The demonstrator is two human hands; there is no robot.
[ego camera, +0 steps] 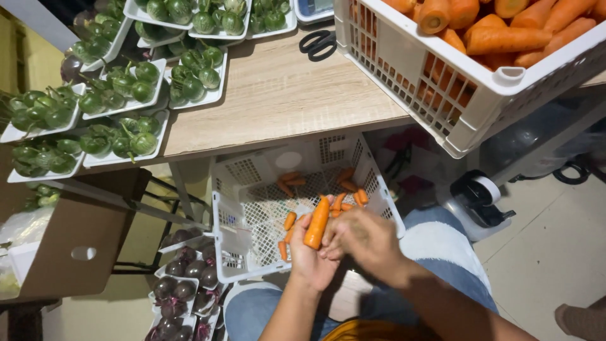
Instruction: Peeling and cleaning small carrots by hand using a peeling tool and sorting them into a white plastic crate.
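Observation:
My left hand (309, 262) holds an orange carrot (317, 222) upright over a white plastic basket (240, 252) on the floor. My right hand (363, 237) is closed against the carrot's lower end, touching it from the right; I cannot see whether it holds a tool. Several short carrot pieces (344, 189) lie on the basket's mesh bottom. Both forearms reach in from the bottom of the view, above my knees in blue jeans.
A white crate of carrots (467, 95) overhangs the wooden table (278, 95) at the top right. Black scissors (319, 43) lie behind it. White trays of green round eggplants (126, 82) cover the table's left. Trays of purple eggplants (183, 278) sit below. A cardboard box (69, 246) stands left.

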